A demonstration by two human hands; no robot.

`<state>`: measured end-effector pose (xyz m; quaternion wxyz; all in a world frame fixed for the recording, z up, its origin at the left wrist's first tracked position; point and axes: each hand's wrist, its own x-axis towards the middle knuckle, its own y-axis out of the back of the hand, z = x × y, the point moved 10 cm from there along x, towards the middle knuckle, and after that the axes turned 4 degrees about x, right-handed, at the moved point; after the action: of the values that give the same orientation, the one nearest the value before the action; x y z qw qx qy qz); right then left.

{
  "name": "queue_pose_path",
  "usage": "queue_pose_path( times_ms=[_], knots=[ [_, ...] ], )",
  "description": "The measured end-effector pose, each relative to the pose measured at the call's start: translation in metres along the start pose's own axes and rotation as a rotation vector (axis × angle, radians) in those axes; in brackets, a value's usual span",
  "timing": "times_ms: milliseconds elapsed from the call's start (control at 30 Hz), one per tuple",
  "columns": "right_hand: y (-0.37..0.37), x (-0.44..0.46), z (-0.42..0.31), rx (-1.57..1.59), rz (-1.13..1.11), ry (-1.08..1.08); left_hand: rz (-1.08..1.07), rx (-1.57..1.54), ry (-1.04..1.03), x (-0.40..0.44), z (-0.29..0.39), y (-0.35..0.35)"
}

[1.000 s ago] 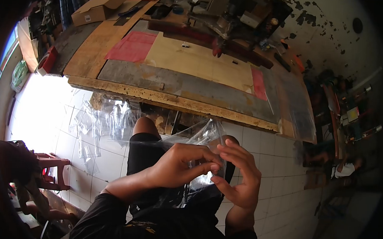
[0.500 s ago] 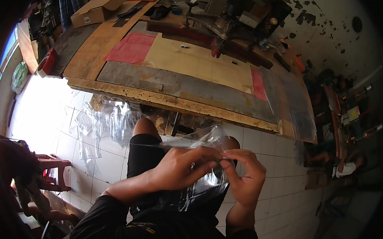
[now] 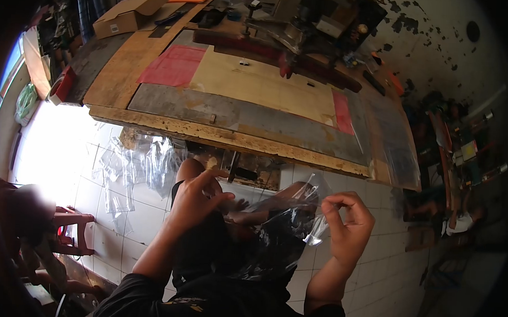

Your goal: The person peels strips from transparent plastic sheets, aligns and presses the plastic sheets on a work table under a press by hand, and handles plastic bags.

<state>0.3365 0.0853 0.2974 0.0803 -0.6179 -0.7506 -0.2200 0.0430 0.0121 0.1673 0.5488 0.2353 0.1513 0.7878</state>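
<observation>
A clear plastic sheet (image 3: 285, 222) hangs over my lap, creased and shiny. My right hand (image 3: 350, 228) pinches its upper right edge between thumb and fingertips. To the left of the sheet is my left hand (image 3: 194, 201), its thumb and fingers apart, with nothing visible between them. Whether the left fingers brush the plastic I cannot tell.
Ahead stands a worktable (image 3: 232, 132) bearing yellow and red sheets and a dark red bar (image 3: 253, 45). More clear plastic pieces (image 3: 152, 160) hang below its edge. A person (image 3: 30, 222) sits near a red stool (image 3: 75, 224) on the left.
My hands were together at the sheet's edge and have parted. The left hand let go and moved left and up; the right moved slightly right, still pinching the plastic.
</observation>
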Motion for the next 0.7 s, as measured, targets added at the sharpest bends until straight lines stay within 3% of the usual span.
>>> queue_pose_path(
  times_ms=[67,367,467,567,633,700],
  knots=[
    [0.000,0.003,0.001,0.019,-0.001,-0.015,0.019,-0.024,0.074,0.002,-0.010,0.006],
    [0.033,0.018,0.020,0.057,0.096,-0.071,0.014,0.103,-0.010,0.017,-0.005,0.037],
    [0.045,0.029,0.030,0.118,0.158,-0.069,0.139,0.068,-0.189,0.029,0.023,0.053],
    [0.048,0.051,0.048,0.104,0.165,-0.060,0.077,-0.208,-0.218,0.056,0.028,0.051],
    [0.048,0.070,0.074,0.140,0.200,-0.087,-0.080,-0.548,-0.013,0.082,0.012,0.032],
    [0.042,0.090,0.103,0.172,0.182,-0.118,-0.073,-0.463,-0.033,0.111,0.014,0.035]
  ],
)
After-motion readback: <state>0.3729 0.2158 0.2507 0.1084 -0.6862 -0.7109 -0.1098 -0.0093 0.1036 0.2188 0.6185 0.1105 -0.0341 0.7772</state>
